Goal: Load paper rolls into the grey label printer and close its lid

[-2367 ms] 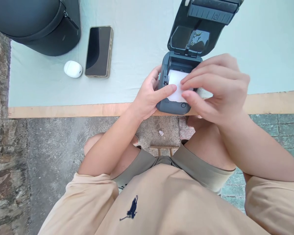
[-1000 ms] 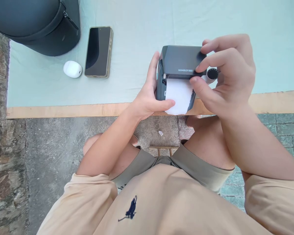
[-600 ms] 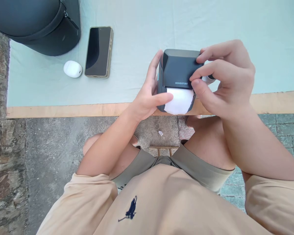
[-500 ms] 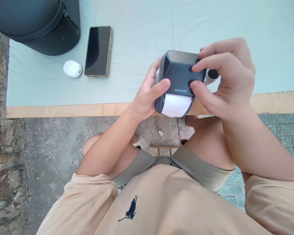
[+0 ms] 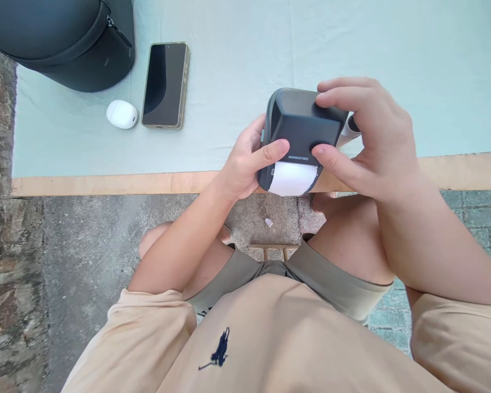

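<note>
Over the table's near edge I hold a black label printer (image 5: 306, 128) marked NIIMBOT, with a strip of white label paper (image 5: 293, 178) coming out at its near side. My left hand (image 5: 251, 161) grips its left side, the thumb lying on top and the other fingers partly hidden beneath. My right hand (image 5: 376, 136) is closed on the right part, thumb on the top face near the front and fingertips on the far right corner. Just beyond the printer's right side, a white cylinder with a dark end (image 5: 351, 127) shows, partly hidden by the right hand.
A phone (image 5: 163, 87) lies on the pale cloth (image 5: 237, 49) to the left, beside a white rounded case (image 5: 121, 114). A black zippered bag (image 5: 65, 49) stands at the far left corner. The wooden table edge (image 5: 106, 184) runs above my knees.
My right hand has shifted slightly left, its fingers moving onto the printer's far right corner. The printer has turned and lowered a little in my left hand.
</note>
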`<state>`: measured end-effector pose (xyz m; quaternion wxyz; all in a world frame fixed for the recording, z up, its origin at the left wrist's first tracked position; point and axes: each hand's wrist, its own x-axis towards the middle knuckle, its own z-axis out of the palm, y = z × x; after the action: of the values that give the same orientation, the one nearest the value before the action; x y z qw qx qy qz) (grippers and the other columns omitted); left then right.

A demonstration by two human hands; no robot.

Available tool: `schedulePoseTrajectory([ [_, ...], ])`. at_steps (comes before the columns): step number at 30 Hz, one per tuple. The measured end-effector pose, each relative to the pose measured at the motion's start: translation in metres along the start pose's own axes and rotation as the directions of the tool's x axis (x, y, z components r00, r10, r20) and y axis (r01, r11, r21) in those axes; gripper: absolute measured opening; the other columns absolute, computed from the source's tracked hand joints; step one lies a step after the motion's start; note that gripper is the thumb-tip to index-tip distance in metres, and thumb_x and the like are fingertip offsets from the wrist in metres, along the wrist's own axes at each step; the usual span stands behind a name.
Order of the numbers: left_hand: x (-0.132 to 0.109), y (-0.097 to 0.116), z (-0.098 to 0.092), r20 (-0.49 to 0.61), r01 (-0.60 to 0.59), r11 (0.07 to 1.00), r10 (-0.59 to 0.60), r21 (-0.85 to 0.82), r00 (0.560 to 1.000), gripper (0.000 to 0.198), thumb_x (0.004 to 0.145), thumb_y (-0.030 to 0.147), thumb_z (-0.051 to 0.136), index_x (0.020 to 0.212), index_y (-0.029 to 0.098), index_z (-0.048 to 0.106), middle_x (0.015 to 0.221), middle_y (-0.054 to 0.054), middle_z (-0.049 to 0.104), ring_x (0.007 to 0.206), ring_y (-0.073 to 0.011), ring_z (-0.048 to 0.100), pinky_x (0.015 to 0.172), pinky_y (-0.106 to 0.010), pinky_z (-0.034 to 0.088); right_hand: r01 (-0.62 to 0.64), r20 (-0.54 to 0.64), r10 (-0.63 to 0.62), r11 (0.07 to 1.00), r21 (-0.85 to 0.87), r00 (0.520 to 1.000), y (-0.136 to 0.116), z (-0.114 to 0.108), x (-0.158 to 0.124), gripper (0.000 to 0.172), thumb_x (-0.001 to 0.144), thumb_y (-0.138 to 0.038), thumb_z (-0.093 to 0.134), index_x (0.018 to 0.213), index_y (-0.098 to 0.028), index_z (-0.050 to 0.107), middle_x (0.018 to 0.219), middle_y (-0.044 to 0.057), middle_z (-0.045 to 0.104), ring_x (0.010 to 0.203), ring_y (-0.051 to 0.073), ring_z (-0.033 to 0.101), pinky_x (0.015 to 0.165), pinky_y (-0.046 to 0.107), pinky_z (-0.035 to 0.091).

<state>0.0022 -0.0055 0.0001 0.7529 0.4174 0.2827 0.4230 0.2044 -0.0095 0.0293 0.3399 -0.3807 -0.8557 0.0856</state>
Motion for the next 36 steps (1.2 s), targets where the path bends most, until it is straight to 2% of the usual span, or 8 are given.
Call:
schedulePoseTrajectory([
  [6,0.000,0.001,-0.001,-0.001,0.016,0.999,-0.016,0.029,1.000,0.048,0.077,0.052,0.072,0.112,0.023,0.059,0.116,-0.004,0.071,0.133,-0.0335,0.058,0.100,-0.043,0.060,-0.024,0.008,0.024,1.000,0.010,1.000,0.000,-0.001,-0.001,0.045,0.087,-0.038,0.061,0.130,-0.031,0.049,0.133,0.008,0.059,0.126,0.026,0.059,0.099,0.044,0.055],
  [10,0.001,0.000,-0.001,-0.009,0.011,1.000,-0.011,0.018,1.000,0.046,0.078,0.053,0.070,0.112,0.024,0.060,0.117,-0.002,0.071,0.139,-0.0321,0.052,0.102,-0.042,0.059,-0.006,-0.031,0.005,1.000,-0.010,0.999,0.002,0.004,-0.003,0.039,0.091,-0.038,0.055,0.129,-0.032,0.050,0.134,0.007,0.059,0.127,0.026,0.058,0.102,0.048,0.052],
  [13,0.004,-0.002,-0.001,0.003,0.016,0.999,-0.016,-0.052,1.000,0.042,0.088,0.056,0.055,0.111,0.022,0.062,0.117,-0.003,0.071,0.144,-0.0298,0.046,0.109,-0.043,0.055,0.018,-0.097,-0.027,0.996,-0.091,0.995,0.005,0.008,-0.004,0.036,0.093,-0.040,0.051,0.127,-0.029,0.053,0.134,0.007,0.060,0.124,0.026,0.060,0.111,0.055,0.041],
  [16,0.008,-0.004,-0.002,0.020,0.056,0.985,-0.053,-0.163,0.998,0.047,0.098,0.052,0.033,0.108,0.021,0.065,0.116,-0.004,0.073,0.144,-0.0270,0.047,0.116,-0.044,0.050,0.010,-0.121,-0.026,0.991,-0.134,0.992,0.006,0.009,-0.004,0.034,0.096,-0.035,0.046,0.129,-0.032,0.054,0.135,0.003,0.060,0.127,0.023,0.060,0.116,0.052,0.036],
  [19,0.011,-0.005,-0.003,-0.017,0.054,0.972,-0.059,-0.229,0.998,0.046,0.100,0.047,0.027,0.104,0.021,0.065,0.114,-0.004,0.074,0.142,-0.0255,0.050,0.117,-0.042,0.050,-0.022,-0.101,0.009,0.992,-0.122,0.995,0.006,0.008,-0.004,0.038,0.096,-0.031,0.045,0.133,-0.034,0.052,0.137,0.003,0.060,0.125,0.020,0.061,0.117,0.049,0.037],
  [25,0.010,-0.005,-0.002,-0.097,0.049,0.993,-0.060,-0.110,0.993,0.038,0.098,0.049,0.040,0.101,0.020,0.065,0.102,-0.001,0.075,0.135,-0.0272,0.057,0.105,-0.042,0.057,0.035,-0.044,-0.036,0.999,-0.007,0.998,0.006,0.004,-0.005,0.061,0.085,-0.047,0.061,0.142,-0.033,0.047,0.143,0.008,0.054,0.128,0.026,0.058,0.109,0.050,0.048],
  [30,0.011,-0.004,-0.002,-0.123,0.052,0.992,-0.066,-0.115,0.990,0.041,0.099,0.047,0.035,0.099,0.020,0.066,0.098,0.000,0.074,0.126,-0.0256,0.064,0.100,-0.041,0.059,-0.012,-0.012,0.012,1.000,-0.025,1.000,0.002,0.002,-0.003,0.067,0.083,-0.048,0.066,0.144,-0.038,0.041,0.146,0.005,0.052,0.133,0.027,0.055,0.119,0.054,0.041],
  [36,0.008,0.003,0.005,-0.039,0.076,0.991,-0.081,-0.106,0.996,0.060,0.097,0.061,0.024,0.107,0.019,0.065,0.102,-0.002,0.074,0.136,-0.0257,0.056,0.106,-0.041,0.055,0.071,-0.031,-0.073,0.996,-0.055,0.997,0.003,-0.009,0.008,0.062,0.079,-0.051,0.070,0.133,-0.028,0.053,0.132,0.012,0.058,0.124,0.029,0.058,0.096,0.043,0.055],
])
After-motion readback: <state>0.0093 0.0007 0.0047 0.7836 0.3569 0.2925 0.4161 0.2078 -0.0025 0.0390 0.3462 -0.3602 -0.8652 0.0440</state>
